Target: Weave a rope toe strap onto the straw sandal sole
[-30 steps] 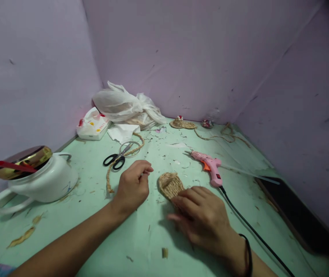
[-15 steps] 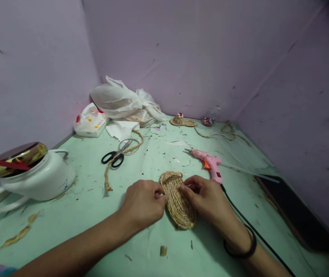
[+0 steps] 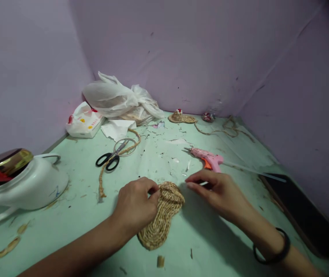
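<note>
A small straw-rope slipper (image 3: 164,215), with a coiled sole and a short strap across its far end, lies tilted on the table. My left hand (image 3: 138,202) has thumb and forefinger closed on its left edge and hides part of it. Just right of the slipper and apart from it, my right hand (image 3: 219,192) is raised with thumb and forefinger in a pinch; anything between the tips is too small to make out. Behind that hand lies a pink glue gun (image 3: 214,161) with an orange trigger, nozzle toward the left, a clear glue stick behind it.
Black-handled scissors (image 3: 112,157) lie across a braided cord (image 3: 101,184) at left. Nearer the left edge stands a white mug (image 3: 45,181). Toward the back are a plastic bag (image 3: 115,100), a tissue packet (image 3: 86,121) and a beaded slipper (image 3: 183,117). A dark tray-like object (image 3: 297,215) lies right.
The slipper has turned, its near end swinging left. My right hand has let go of its right edge and moved right, away from it. My left hand stays on the left edge.
</note>
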The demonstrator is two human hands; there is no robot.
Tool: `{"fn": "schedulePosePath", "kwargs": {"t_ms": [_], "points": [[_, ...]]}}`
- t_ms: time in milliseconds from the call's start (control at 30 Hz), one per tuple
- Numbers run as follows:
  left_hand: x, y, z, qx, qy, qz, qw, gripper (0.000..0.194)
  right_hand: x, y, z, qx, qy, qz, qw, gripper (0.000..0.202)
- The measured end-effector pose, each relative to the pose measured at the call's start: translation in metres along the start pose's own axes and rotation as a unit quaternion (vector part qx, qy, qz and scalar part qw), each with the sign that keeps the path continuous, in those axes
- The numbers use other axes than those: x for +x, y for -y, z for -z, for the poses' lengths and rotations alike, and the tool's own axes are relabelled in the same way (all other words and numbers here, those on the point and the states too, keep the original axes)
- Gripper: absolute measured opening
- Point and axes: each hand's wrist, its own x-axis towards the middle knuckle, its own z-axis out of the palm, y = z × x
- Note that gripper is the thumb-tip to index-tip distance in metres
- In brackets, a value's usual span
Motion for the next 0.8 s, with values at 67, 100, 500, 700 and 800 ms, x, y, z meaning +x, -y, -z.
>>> {"fn": "schedulePosePath", "kwargs": {"t_ms": [67,100,500,700,800], "points": [[-0.001,-0.002,0.0,0.02,0.009,0.011,1.0,0.008,0.011,0.0,-0.009,-0.02,0.045,0.05,0.998,0.01],[-0.001,-0.002,0.0,0.028,0.015,0.017,0.999,0.008,0.016,0.001,-0.014,-0.03,0.066,0.064,0.995,0.012],[0.006,-0.01,-0.012,-0.04,0.114,-0.052,0.991,0.015,-0.016,-0.005,-0.017,0.006,0.063,-0.062,0.996,0.012],[0.005,-0.009,-0.016,-0.045,0.084,-0.1,0.99,0.016,-0.011,-0.008,-0.021,0.042,0.068,0.009,0.997,0.023],[0.004,-0.007,-0.017,-0.054,0.066,-0.114,0.99,0.017,-0.008,-0.009,-0.022,0.026,0.064,0.016,0.997,0.022]]}}
